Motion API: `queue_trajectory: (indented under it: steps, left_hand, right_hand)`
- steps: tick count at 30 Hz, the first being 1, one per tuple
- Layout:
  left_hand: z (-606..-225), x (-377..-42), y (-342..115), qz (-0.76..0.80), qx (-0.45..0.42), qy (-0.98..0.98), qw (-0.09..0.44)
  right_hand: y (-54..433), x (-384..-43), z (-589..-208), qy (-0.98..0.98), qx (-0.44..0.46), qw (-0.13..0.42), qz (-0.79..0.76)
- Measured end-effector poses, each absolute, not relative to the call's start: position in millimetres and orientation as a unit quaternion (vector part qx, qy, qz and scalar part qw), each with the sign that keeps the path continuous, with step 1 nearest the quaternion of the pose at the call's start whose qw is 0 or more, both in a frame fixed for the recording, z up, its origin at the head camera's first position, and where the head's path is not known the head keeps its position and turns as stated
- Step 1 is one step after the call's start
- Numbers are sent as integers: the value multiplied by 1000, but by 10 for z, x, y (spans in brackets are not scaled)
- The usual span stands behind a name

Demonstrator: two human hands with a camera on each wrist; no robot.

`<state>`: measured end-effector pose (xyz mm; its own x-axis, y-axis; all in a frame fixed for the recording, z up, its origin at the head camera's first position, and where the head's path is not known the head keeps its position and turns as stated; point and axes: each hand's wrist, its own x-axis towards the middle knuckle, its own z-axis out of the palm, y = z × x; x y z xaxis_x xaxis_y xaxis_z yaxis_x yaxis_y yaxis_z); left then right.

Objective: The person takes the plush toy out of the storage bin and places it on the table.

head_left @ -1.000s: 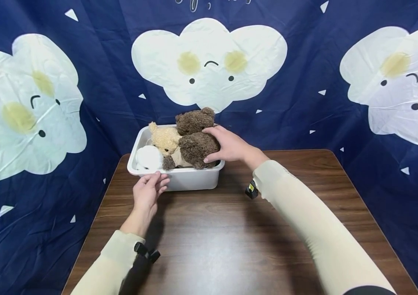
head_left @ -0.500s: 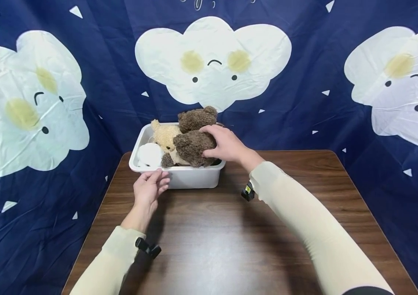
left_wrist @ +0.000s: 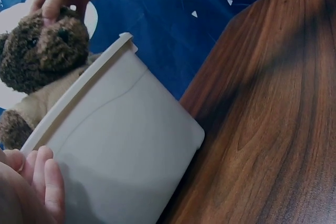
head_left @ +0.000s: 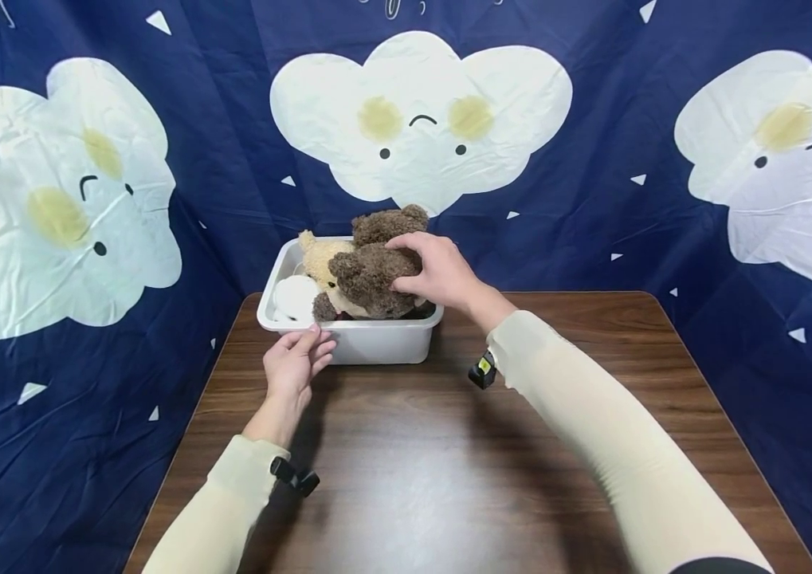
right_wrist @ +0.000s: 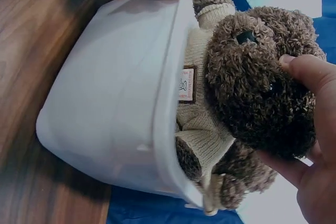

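A white plastic bin (head_left: 380, 343) stands at the table's far side, filled with plush toys. My right hand (head_left: 441, 271) grips the head of a dark brown teddy bear (head_left: 370, 279); in the right wrist view the bear (right_wrist: 262, 77) wears a cream knitted sweater with a label, its body partly hidden by the bin wall. My left hand (head_left: 292, 368) pinches the bin's front rim near the left corner, thumb on top and fingers against the outer wall. Behind the held bear lies another brown teddy bear (head_left: 380, 225). A beige plush (head_left: 318, 255) and a round white plush (head_left: 296, 297) fill the left end.
The brown wooden table (head_left: 406, 446) stretches in front of the bin. A dark blue cloth (head_left: 592, 239) with clouds hangs close behind and on both sides. A small black camera is strapped to each wrist.
The held bear's head has turned and shifted left over the beige plush, with my right hand moving along slightly. My left hand stays at the rim. The whole view has drifted a little.
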<state>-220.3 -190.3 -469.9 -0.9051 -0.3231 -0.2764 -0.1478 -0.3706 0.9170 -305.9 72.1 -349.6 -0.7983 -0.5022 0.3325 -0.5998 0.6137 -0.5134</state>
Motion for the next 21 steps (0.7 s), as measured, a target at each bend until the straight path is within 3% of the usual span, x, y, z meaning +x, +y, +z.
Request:
queue_trajectory:
  steps: [21]
  left_hand:
    - [-4660,-2220,-1884,-798,241,-550,46]
  right_hand:
    - [1068,-3014,-2649,-865,290,137,386]
